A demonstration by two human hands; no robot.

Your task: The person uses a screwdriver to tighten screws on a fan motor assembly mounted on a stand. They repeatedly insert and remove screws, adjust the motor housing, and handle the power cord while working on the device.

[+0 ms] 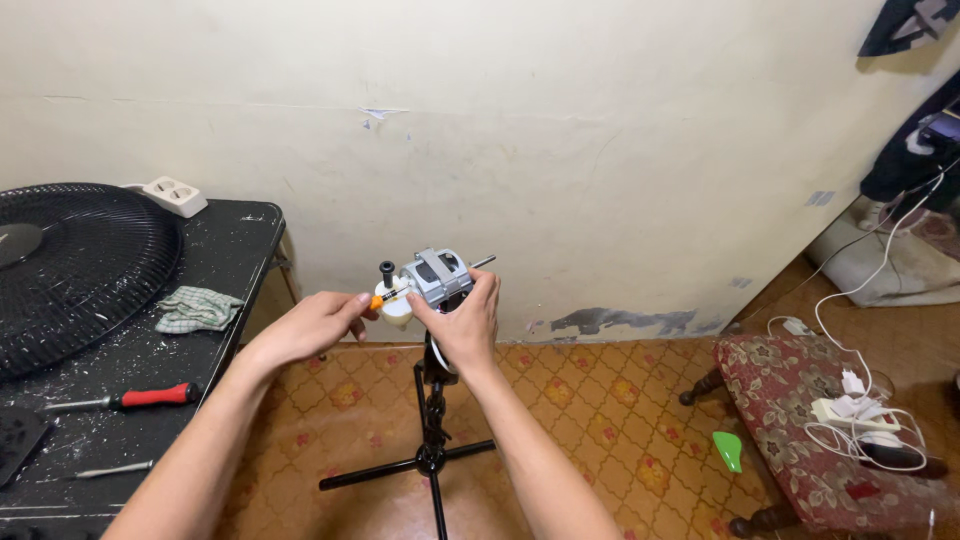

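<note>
Your right hand [462, 322] clasps the fan motor [437, 276] steady atop its stand [432, 420]; your left hand [318, 322] pinches a small screwdriver [385, 296] against it.

1. Both bare forearms are reaching up and forward from the bottom edge of the view, converging at centre.
2. The left hand [315, 325] is pinching with thumb and fingertips, knuckles up.
3. The right hand [462, 325] is curling its fingers closed in a grip, wrist straight.
</note>
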